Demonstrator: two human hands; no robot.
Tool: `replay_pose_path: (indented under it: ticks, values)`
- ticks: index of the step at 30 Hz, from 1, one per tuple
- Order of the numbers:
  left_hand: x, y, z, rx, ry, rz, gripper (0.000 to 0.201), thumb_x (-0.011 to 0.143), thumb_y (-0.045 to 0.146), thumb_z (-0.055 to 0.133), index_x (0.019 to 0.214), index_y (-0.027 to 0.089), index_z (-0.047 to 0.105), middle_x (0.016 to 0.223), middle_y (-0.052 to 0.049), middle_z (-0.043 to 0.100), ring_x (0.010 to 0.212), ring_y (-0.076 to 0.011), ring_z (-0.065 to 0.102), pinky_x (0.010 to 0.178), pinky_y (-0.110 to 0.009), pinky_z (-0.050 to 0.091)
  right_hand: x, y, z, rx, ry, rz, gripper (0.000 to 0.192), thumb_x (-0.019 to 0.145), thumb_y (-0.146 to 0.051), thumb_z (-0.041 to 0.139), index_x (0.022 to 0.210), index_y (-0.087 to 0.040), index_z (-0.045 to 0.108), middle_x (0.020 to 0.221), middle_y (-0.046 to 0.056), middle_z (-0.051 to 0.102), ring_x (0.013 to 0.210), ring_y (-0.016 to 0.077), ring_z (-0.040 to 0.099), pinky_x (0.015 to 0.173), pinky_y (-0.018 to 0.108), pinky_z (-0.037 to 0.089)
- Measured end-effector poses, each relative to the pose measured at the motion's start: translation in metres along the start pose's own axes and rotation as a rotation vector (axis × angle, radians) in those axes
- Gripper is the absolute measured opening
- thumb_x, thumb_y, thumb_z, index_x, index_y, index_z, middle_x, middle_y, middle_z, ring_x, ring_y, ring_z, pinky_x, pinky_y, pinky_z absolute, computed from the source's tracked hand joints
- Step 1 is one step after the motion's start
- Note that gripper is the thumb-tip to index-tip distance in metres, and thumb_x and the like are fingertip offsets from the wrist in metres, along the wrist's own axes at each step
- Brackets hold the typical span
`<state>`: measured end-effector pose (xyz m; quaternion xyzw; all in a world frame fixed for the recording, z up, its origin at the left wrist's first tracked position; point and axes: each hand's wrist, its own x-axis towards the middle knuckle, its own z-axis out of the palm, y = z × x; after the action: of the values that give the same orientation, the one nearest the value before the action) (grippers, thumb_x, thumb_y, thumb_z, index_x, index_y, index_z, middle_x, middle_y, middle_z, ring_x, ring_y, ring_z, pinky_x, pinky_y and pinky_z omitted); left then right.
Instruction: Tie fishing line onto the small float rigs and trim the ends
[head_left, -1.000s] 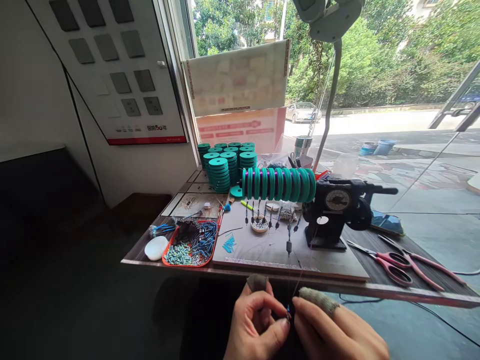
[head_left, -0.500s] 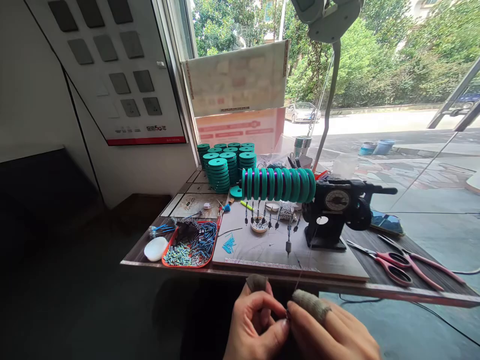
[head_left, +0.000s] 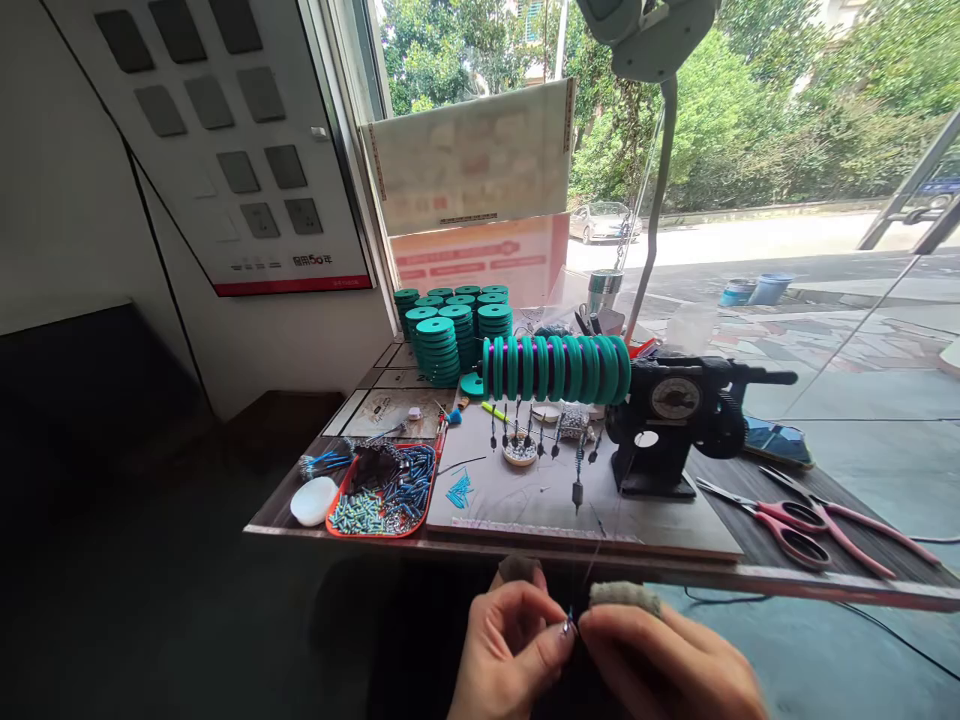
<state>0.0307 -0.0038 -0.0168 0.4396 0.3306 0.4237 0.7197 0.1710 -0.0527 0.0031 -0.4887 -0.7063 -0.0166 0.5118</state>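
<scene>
In the head view my left hand (head_left: 508, 645) pinches a small shiny blue-and-silver piece (head_left: 568, 623) between thumb and forefinger, just below the table's front edge. My right hand (head_left: 667, 650) is beside it, thumb and forefinger pressed together close to the piece; what they grip is hidden. Both forefingers wear grey-green finger covers. A fine line (head_left: 592, 562) runs from the hands up toward a black hand-cranked winder (head_left: 654, 470). Teal foam spools (head_left: 574, 368) sit in a row on its shaft, and dark sinkers (head_left: 577, 493) hang under them.
An orange tray (head_left: 427, 500) of small blue and silver parts is at the left, next to a white lid (head_left: 313, 500). Stacked teal spools (head_left: 437, 350) stand behind. Pink-handled scissors (head_left: 791, 535) and pliers (head_left: 855, 520) lie right. A lamp arm (head_left: 664, 180) rises at the back.
The fingertips have drawn slightly apart, and the blue-and-silver piece now shows in my left pinch. The right hand has shifted a little to the right.
</scene>
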Motion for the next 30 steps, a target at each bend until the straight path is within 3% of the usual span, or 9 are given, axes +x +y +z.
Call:
replay_pose_path:
  ticks: [3, 7, 11, 14, 18, 23, 30]
  values:
    - [0.001, -0.001, 0.002, -0.172, 0.030, -0.129, 0.028, 0.051, 0.036, 0.084, 0.058, 0.015, 0.067, 0.057, 0.004, 0.048, 0.043, -0.0018, 0.032, 0.039, -0.015, 0.025, -0.001, 0.004, -0.002, 0.106, -0.041, 0.039, 0.016, 0.082, -0.008, 0.054, 0.086, -0.023, 0.060, 0.067, -0.002, 0.067, 0.053, 0.0091, 0.064, 0.050, 0.013, 0.050]
    - [0.003, -0.005, 0.002, -0.358, 0.095, -0.225, 0.030, 0.040, 0.028, 0.089, 0.055, 0.015, 0.066, 0.064, 0.003, 0.055, 0.045, -0.0015, 0.039, 0.037, -0.012, 0.022, -0.001, 0.003, -0.001, 0.224, -0.011, 0.147, 0.021, 0.077, -0.012, 0.061, 0.094, -0.024, 0.061, 0.073, -0.002, 0.070, 0.059, 0.0104, 0.067, 0.056, 0.012, 0.052]
    - [0.002, -0.007, 0.002, -0.456, 0.091, -0.304, 0.024, 0.046, 0.022, 0.087, 0.057, 0.016, 0.068, 0.061, 0.003, 0.057, 0.049, -0.0029, 0.047, 0.042, -0.011, 0.030, 0.002, -0.002, 0.003, 0.375, 0.049, 0.355, 0.012, 0.076, -0.020, 0.063, 0.088, -0.023, 0.064, 0.068, -0.003, 0.069, 0.056, 0.0108, 0.065, 0.054, 0.013, 0.052]
    - [0.001, -0.009, 0.001, -0.481, 0.063, -0.286, 0.020, 0.049, 0.020, 0.085, 0.060, 0.017, 0.069, 0.062, 0.002, 0.060, 0.056, -0.0062, 0.054, 0.051, -0.014, 0.038, 0.008, -0.005, 0.005, 0.404, -0.028, 0.421, 0.009, 0.077, -0.023, 0.062, 0.084, -0.021, 0.066, 0.072, 0.000, 0.071, 0.062, 0.0140, 0.067, 0.058, 0.016, 0.053]
    - [0.002, -0.011, 0.000, -0.400, 0.118, -0.226, 0.024, 0.046, 0.025, 0.087, 0.059, 0.018, 0.068, 0.063, 0.002, 0.060, 0.059, -0.0081, 0.054, 0.055, -0.016, 0.040, 0.013, -0.007, 0.006, 0.457, -0.122, 0.530, 0.016, 0.081, -0.030, 0.057, 0.074, -0.018, 0.066, 0.064, 0.001, 0.067, 0.057, 0.0132, 0.062, 0.054, 0.018, 0.050]
    - [0.001, -0.003, 0.001, -0.121, 0.134, -0.100, 0.031, 0.048, 0.037, 0.085, 0.057, 0.014, 0.066, 0.054, 0.003, 0.051, 0.044, -0.0035, 0.037, 0.041, -0.016, 0.026, 0.011, -0.010, 0.009, 0.707, -0.034, 0.847, 0.036, 0.075, -0.051, 0.062, 0.070, -0.015, 0.062, 0.050, -0.004, 0.047, 0.039, 0.0062, 0.037, 0.034, 0.016, 0.031]
    - [-0.001, -0.002, -0.004, 0.085, 0.085, 0.056, 0.030, 0.055, 0.044, 0.079, 0.062, 0.016, 0.069, 0.052, 0.004, 0.044, 0.047, -0.0058, 0.029, 0.047, -0.020, 0.028, 0.012, -0.014, 0.010, 0.678, 0.027, 0.838, 0.034, 0.073, -0.049, 0.064, 0.067, -0.016, 0.064, 0.051, -0.004, 0.044, 0.042, 0.0059, 0.032, 0.033, 0.014, 0.026]
